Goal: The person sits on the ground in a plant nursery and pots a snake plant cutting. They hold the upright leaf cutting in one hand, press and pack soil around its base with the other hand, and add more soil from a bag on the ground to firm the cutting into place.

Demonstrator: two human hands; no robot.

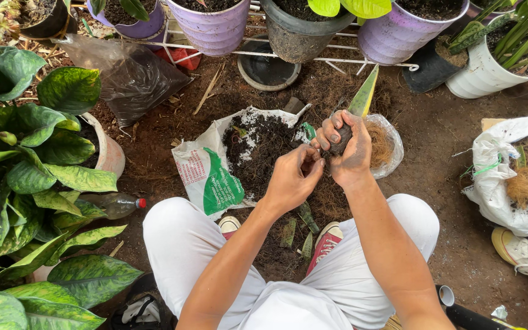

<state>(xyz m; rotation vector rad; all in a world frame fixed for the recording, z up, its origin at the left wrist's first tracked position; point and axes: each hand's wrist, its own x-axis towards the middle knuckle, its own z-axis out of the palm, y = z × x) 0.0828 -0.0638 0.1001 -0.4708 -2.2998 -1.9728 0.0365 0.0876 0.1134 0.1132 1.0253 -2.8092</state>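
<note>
At frame centre the right hand (346, 153) is closed around a dark, soil-caked cutting (362, 98), whose green-yellow leaf points up toward the top edge. The left hand (291, 180), just beside it, has its fingertips pinched together at the base of the cutting; whether they grip anything I cannot tell.

Below the hands lies an open white sack (206, 174) with a green patch and red print, holding dark soil. Right of the hands a clear bag (392, 146) holds brown fibre. At the right edge a second white sack (499, 177) holds fibre and soil.

Along the top stand three lilac pots (212, 30) and one grey pot (297, 40) on a white wire rack (349, 60), all filled with soil; a white ribbed pot (484, 76) at upper right holds green blades. A dark plastic bag (129, 76) lies upper left. A plastic bottle (117, 206) with a red cap lies at left, beside large spotted leaves (38, 183). Three cut leaf pieces (297, 229) lie between two red shoes (328, 238).
</note>
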